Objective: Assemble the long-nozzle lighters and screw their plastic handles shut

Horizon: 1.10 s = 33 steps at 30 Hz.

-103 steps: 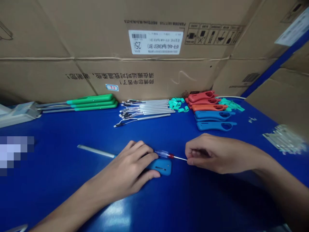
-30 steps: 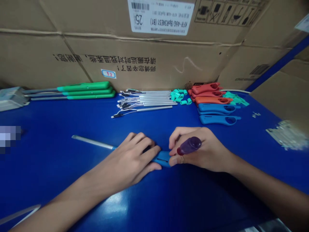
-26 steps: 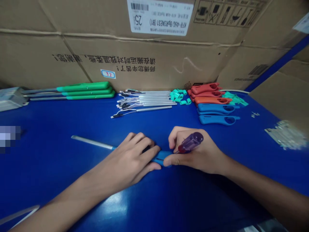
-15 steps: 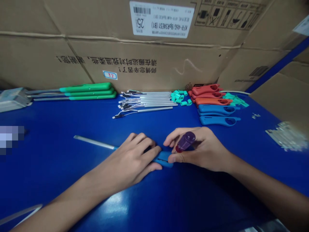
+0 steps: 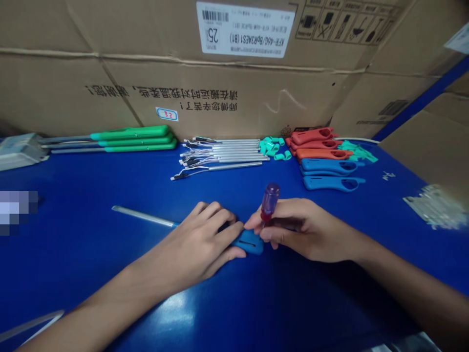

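Observation:
Under my left hand [image 5: 205, 239] lies a blue long-necked lighter [image 5: 247, 241], pressed to the table with fingers and thumb about its handle. Its silver metal tube [image 5: 142, 215] points away to the left, and a dark slot shows on the handle's right end. My right hand [image 5: 308, 230] pinches a screwdriver [image 5: 270, 198] with a purple handle and red collar. The screwdriver stands nearly upright beside the handle's right end; fingers hide its tip.
Green lighters [image 5: 137, 137] lie at the back left. Silver tubes with wires [image 5: 234, 152], teal rings [image 5: 273, 146], red shells [image 5: 311, 137] and blue shells [image 5: 330, 182] line the cardboard wall [image 5: 220, 73]. Clear small parts [image 5: 437, 208] lie at the right.
My right hand has turned and shifted slightly, bringing the screwdriver from a tilt to nearly upright and a little to the left. My left hand and the lighter stay still.

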### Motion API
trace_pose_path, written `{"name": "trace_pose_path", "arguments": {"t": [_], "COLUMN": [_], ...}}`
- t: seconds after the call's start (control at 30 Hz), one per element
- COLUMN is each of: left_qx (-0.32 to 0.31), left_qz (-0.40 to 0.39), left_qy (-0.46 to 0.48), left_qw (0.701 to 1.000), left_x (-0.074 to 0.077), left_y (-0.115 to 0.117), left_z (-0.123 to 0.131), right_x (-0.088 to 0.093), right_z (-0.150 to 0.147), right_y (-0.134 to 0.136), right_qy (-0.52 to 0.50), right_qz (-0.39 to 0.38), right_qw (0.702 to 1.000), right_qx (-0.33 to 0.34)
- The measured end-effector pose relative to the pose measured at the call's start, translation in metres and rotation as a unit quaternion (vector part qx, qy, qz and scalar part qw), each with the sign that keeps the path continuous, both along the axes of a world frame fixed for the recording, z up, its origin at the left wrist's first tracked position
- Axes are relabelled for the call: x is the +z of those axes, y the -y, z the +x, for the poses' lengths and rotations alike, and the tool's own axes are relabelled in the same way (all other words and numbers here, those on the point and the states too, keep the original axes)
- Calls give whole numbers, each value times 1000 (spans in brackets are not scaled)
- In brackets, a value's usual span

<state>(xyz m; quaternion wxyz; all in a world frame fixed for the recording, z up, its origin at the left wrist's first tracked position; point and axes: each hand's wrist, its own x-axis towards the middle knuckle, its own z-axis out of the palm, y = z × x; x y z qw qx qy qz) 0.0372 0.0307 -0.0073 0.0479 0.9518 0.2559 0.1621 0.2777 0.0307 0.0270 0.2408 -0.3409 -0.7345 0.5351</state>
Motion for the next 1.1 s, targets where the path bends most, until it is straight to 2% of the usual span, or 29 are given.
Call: {"name": "trace_pose_path", "arguments": {"t": [0.17,0.27,0.47,0.7,0.93,1.1], "left_qx": [2,2,6,7,6,6], "left_qz": [-20,-16,-16,-10,-3,-8], "left_qy": [-8,-2,-3,-2,-10,-6], "left_qw": [1000,1000,1000,1000,1000,1000], "left_x": [1,1,0,1,0,1], "left_y": [0,0,1,1,1,2], "left_z": [0,0,1,0,0,-1], "right_x": [2,2,-5,-13,-14,-9], "right_z": [6,6,0,-10,-10,-8], "right_y": [-2,-2,0,7,2,3], "right_qy": [-4,-23,-48,-25,-68,-40], "right_qz": [0,35,151,211,159,38], "right_qw": [999,998,987,969,980,994], "right_qx": [44,44,-28,-125,-94,-93]}}
